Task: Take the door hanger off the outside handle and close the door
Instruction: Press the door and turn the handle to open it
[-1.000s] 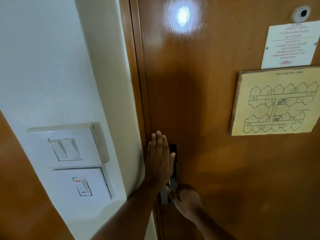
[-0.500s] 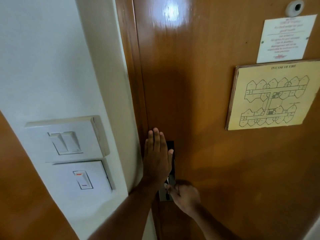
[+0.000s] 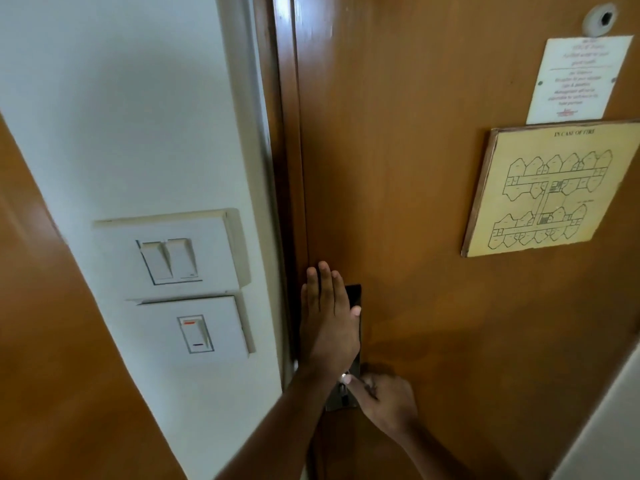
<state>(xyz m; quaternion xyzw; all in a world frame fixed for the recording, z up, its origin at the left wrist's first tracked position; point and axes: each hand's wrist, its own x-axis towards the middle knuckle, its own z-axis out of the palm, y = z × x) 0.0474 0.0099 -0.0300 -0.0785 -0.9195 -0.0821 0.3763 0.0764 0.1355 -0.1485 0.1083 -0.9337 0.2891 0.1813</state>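
The brown wooden door [image 3: 415, 202] fills the right of the view and sits flush in its frame [image 3: 284, 168]. My left hand [image 3: 327, 320] lies flat, fingers straight up, on the door's edge over the black top of the lock plate [image 3: 354, 297]. My right hand [image 3: 384, 403] is curled low on the lock plate's metal lower part, fingers pinched on a small knob or handle that it hides. No door hanger is visible.
Two white switch plates [image 3: 173, 258] sit on the white wall left of the frame. A fire plan board [image 3: 554, 192], a white notice [image 3: 581, 81] and a peephole [image 3: 601, 19] are on the door. A brown panel [image 3: 52, 375] stands at far left.
Both hands keep their places on the door. The view has shifted slightly, so the door and switches sit a little differently in the frame.
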